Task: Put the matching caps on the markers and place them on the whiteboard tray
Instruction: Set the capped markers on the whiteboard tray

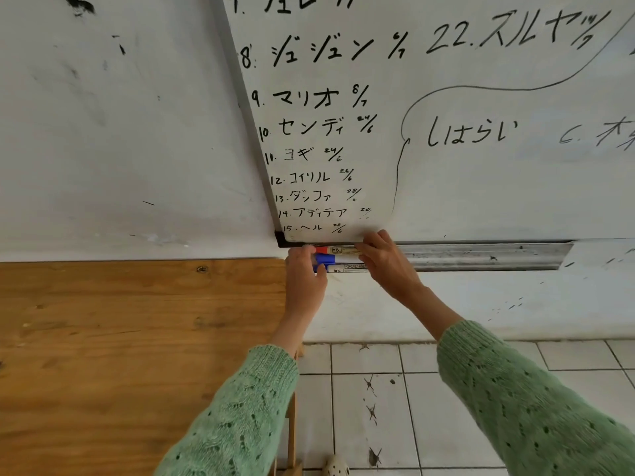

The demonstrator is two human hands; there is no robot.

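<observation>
A red-capped marker [335, 250] lies at the left end of the metal whiteboard tray [481, 256], closest to the board. In front of it lie a blue-capped marker [326, 259] and a second blue-capped one [338, 268] with a printed white barrel. My left hand [304, 280] curls around the capped left ends, thumb under the front blue cap. My right hand [388, 262] covers the right ends of the barrels, fingers wrapped over them. How many markers each hand grips is hidden.
The whiteboard [446, 132] carries black handwritten lists above the tray. A plywood tabletop [120, 355] fills the lower left. White floor tiles [378, 407] lie below, and the tray runs bare to the right of my hands.
</observation>
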